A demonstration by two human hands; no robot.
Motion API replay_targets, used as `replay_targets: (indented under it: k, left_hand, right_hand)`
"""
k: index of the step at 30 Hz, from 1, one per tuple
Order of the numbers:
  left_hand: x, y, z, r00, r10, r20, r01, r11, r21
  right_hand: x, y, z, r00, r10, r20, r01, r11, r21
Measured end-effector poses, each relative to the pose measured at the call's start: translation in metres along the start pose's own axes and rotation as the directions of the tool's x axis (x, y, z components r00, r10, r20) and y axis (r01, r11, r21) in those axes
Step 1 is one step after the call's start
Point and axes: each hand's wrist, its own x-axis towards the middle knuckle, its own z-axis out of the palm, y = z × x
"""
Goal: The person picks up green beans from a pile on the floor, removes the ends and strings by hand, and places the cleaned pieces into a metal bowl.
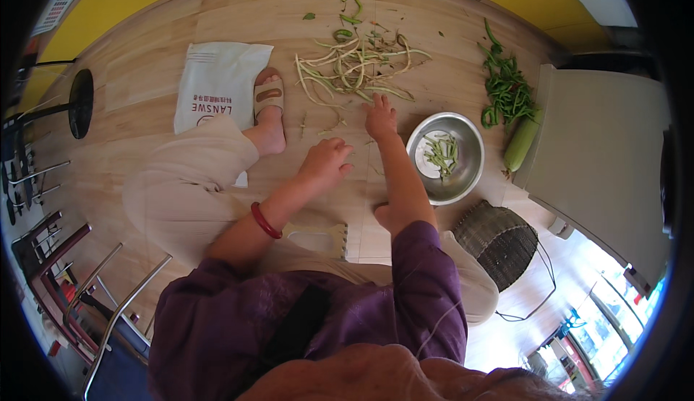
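On the wooden floor ahead lies a loose heap of long, pale green string beans [354, 65]. My right hand [381, 118] reaches to the near edge of this heap, fingers spread and pointing away from me. Nothing shows in its grasp. Lower and to the left, my left hand [325, 162] hovers with loosely bent fingers a little apart; I make out nothing held in it. A red bangle [265, 220] circles that wrist. Close by my right forearm stands a round steel basin [471, 177], with short snapped bean pieces [441, 154] lying in its bottom.
Green peppers [504, 87] and a long pale green gourd [522, 143] lie at the right, beside a grey cabinet [596, 134]. A dark woven basket [499, 242] with a thin handle sits near my right knee. A white bag [217, 76] lies left, by my sandalled foot [270, 105].
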Motion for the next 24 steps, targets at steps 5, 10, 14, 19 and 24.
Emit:
replay_targets:
  k: [5, 10, 14, 19, 24]
  left_hand:
    - [0.0, -0.002, -0.003, 1.0, 0.005, 0.012, -0.005, 0.999, -0.039]
    - [0.002, 0.003, -0.008, 0.998, -0.061, 0.012, 0.062, 0.991, -0.118]
    - [0.001, 0.004, -0.009, 0.997, -0.078, 0.002, 0.077, 0.981, -0.176]
    - [0.009, -0.006, -0.004, 0.97, -0.241, -0.016, 0.215, 0.894, -0.394]
    - [0.016, -0.012, -0.007, 0.928, -0.254, -0.271, 0.117, 0.892, -0.437]
  right_hand:
    - [0.024, -0.014, 0.012, 0.986, 0.076, 0.151, -0.087, 0.994, 0.067]
    - [0.02, 0.002, -0.026, 0.92, 0.24, 0.308, -0.361, 0.218, 0.907]
    - [-0.002, 0.006, -0.09, 0.9, 0.181, 0.396, -0.314, -0.363, 0.878]
    - [-0.031, 0.007, -0.113, 0.933, 0.016, 0.358, -0.304, -0.498, 0.812]
    - [-0.063, -0.016, -0.145, 0.958, 0.126, 0.257, -0.206, -0.321, 0.924]
